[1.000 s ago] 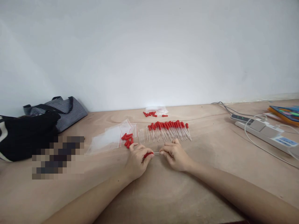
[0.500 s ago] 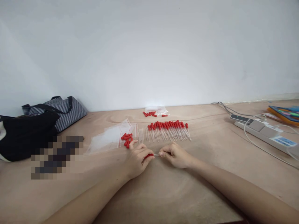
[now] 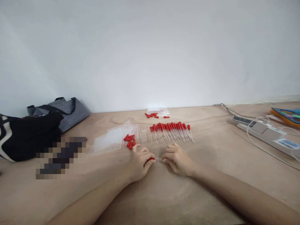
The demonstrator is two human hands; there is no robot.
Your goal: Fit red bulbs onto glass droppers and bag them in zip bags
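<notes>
Two bare hands meet over a wooden tabletop [image 3: 164, 193]. The left hand [image 3: 142, 161] pinches a red dropper bulb [image 3: 151, 159]; the right hand [image 3: 177, 159] grips the clear pipette tube [image 3: 158, 159] bridging the gap; how deeply it seats is too small to tell. From that tube, loose red bulbs [image 3: 130, 137] lie at ten o'clock, bare tubes [image 3: 143, 137] at eleven, bulbed droppers [image 3: 168, 127] near one. Best, probably: keep both parts in line, grip close to the joint, press gently without bending.

1 red bulb [image 3: 151, 158], mostly hidden, 1 slim clear tube [image 3: 158, 159], in line at its right, both crosswise
</notes>
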